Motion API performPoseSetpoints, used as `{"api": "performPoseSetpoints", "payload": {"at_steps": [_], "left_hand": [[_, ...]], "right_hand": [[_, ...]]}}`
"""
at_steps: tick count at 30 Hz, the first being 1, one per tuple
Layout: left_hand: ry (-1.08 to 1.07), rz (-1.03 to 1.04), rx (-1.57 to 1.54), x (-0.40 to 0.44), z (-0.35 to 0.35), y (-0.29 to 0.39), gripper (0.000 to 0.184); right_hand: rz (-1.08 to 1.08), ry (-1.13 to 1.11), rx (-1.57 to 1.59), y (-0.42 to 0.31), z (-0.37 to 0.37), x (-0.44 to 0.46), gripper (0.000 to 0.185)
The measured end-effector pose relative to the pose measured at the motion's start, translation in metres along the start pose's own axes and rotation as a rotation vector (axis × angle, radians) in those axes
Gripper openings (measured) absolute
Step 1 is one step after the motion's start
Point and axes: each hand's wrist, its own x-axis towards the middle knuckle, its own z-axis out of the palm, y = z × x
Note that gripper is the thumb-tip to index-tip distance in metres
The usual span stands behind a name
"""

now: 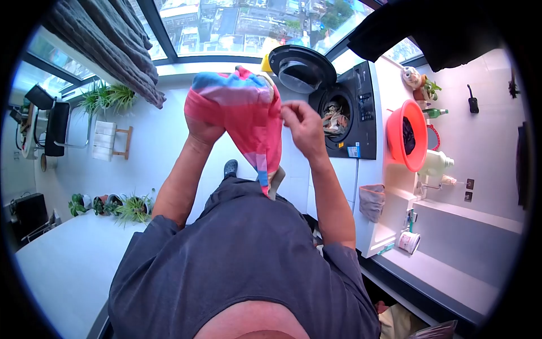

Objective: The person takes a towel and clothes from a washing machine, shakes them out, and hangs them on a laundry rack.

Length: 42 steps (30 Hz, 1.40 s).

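A pink garment (231,110) with blue and lilac bands hangs in front of my body, bunched at the top and tapering to a pale-edged end near my waist. My left hand (204,131) holds it up from the left; the fingers are covered by the cloth. At its right edge, my right hand (306,129) is closed, with thumb and forefinger pinching the fabric. Right of that hand stands a dark front-loading washing machine (368,133), its round door (302,68) swung open. Crumpled laundry (335,120) shows inside the drum.
An orange-red basin (397,133) with dark cloth in it rests on the counter at right, near a grey cloth (371,203). Dark clothes (418,31) and a grey cloth (113,42) hang overhead. Potted plants (132,209) and a small stool (105,140) are at left.
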Motion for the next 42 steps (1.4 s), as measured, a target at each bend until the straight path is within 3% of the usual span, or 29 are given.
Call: {"api": "performPoseSetpoints", "payload": {"at_steps": [3, 4, 5, 7, 8, 9, 12, 13, 15, 16, 17, 19, 20, 21, 23, 24, 26, 29, 31, 33, 34, 35, 38, 39, 41, 42], "left_hand": [[0.103, -0.027, 0.104, -0.005, -0.007, -0.015, 0.041], [0.069, 0.024, 0.337, -0.006, -0.01, -0.021, 0.039], [0.068, 0.025, 0.33, -0.008, -0.012, -0.025, 0.039], [0.043, -0.029, 0.322, -0.012, -0.011, -0.034, 0.044], [0.051, -0.005, 0.549, -0.017, -0.02, -0.038, 0.05], [0.061, 0.006, 0.533, -0.019, -0.019, -0.04, 0.05], [-0.121, -0.026, 1.286, -0.024, -0.014, -0.044, 0.059], [-0.107, -0.016, 1.273, -0.028, -0.016, -0.049, 0.059], [-0.054, -0.2, 1.038, -0.034, -0.016, -0.058, 0.066], [-0.146, -0.122, 1.246, -0.038, -0.014, -0.059, 0.065], [-0.141, -0.116, 1.233, -0.04, -0.011, -0.06, 0.065], [0.111, -0.345, 0.735, -0.044, -0.008, -0.063, 0.052], [0.258, -0.417, 0.521, -0.045, -0.01, -0.064, 0.043], [0.245, -0.407, 0.502, -0.043, 0.001, -0.06, 0.043], [0.49, -0.388, 0.289, -0.032, 0.032, -0.047, 0.026], [0.471, -0.397, 0.278, -0.031, 0.024, -0.049, 0.026], [0.533, -0.276, 0.779, -0.031, -0.009, -0.053, 0.02], [0.343, -0.26, 0.863, -0.038, -0.053, -0.057, 0.023], [0.227, -0.228, 0.958, -0.041, -0.043, -0.053, 0.03], [-0.08, -0.26, 1.45, -0.038, -0.031, -0.049, 0.042], [-0.301, -0.357, 1.581, -0.037, -0.022, -0.041, 0.057], [-0.39, -0.458, 1.688, -0.042, -0.018, -0.036, 0.067], [-0.592, -0.781, 1.863, -0.045, 0.005, -0.021, 0.068], [-0.592, -0.774, 1.868, -0.041, 0.008, -0.02, 0.068], [-0.468, -0.527, 1.719, -0.026, 0.011, -0.02, 0.063], [-0.299, -0.466, 1.687, -0.015, 0.013, -0.023, 0.054]], "right_hand": [[-0.013, 0.01, 0.01, -0.008, 0.003, 0.04, 0.026], [-0.008, -0.029, -0.046, -0.01, 0.003, 0.049, 0.031], [-0.008, -0.03, -0.053, -0.008, 0.001, 0.059, 0.031], [0.08, -0.257, -0.283, -0.006, 0.001, 0.069, 0.044], [0.126, -0.338, -0.307, -0.005, 0.0, 0.07, 0.049], [0.134, -0.352, -0.321, -0.004, -0.001, 0.067, 0.049], [0.127, -0.53, -0.535, -0.001, -0.004, 0.063, 0.04], [0.132, -0.545, -0.548, 0.005, -0.006, 0.063, 0.04], [0.218, -0.709, -0.611, 0.012, -0.009, 0.065, 0.041], [0.206, -0.716, -0.608, 0.013, -0.01, 0.061, 0.038], [0.213, -0.723, -0.62, 0.017, -0.013, 0.057, 0.038], [-0.001, -0.555, -0.607, 0.024, -0.025, 0.045, 0.029], [-0.063, -0.269, -0.504, 0.024, -0.036, 0.036, 0.025], [0.093, -0.098, -0.336, 0.0, -0.049, 0.027, 0.022], [0.03, 0.106, 0.485, -0.001, -0.07, 0.008, 0.02], [0.031, 0.12, 0.538, -0.01, -0.072, -0.001, 0.019], [0.018, 0.105, 0.647, -0.013, -0.069, -0.017, 0.017], [0.143, 0.041, 0.864, -0.038, -0.052, -0.026, 0.034], [0.101, -0.065, 0.885, -0.03, -0.057, -0.029, 0.042], [0.061, -0.172, 0.897, -0.03, -0.062, -0.031, 0.05], [0.059, -0.167, 0.83, -0.033, -0.064, -0.034, 0.051], [0.051, -0.163, 0.761, -0.035, -0.067, -0.036, 0.052], [0.044, -0.187, 0.707, -0.034, -0.075, -0.038, 0.048], [0.044, -0.213, 0.686, -0.034, -0.077, -0.039, 0.046], [0.078, -0.227, 0.678, -0.037, -0.076, -0.041, 0.041], [0.075, -0.273, 0.617, -0.035, -0.075, -0.042, 0.027]]}}
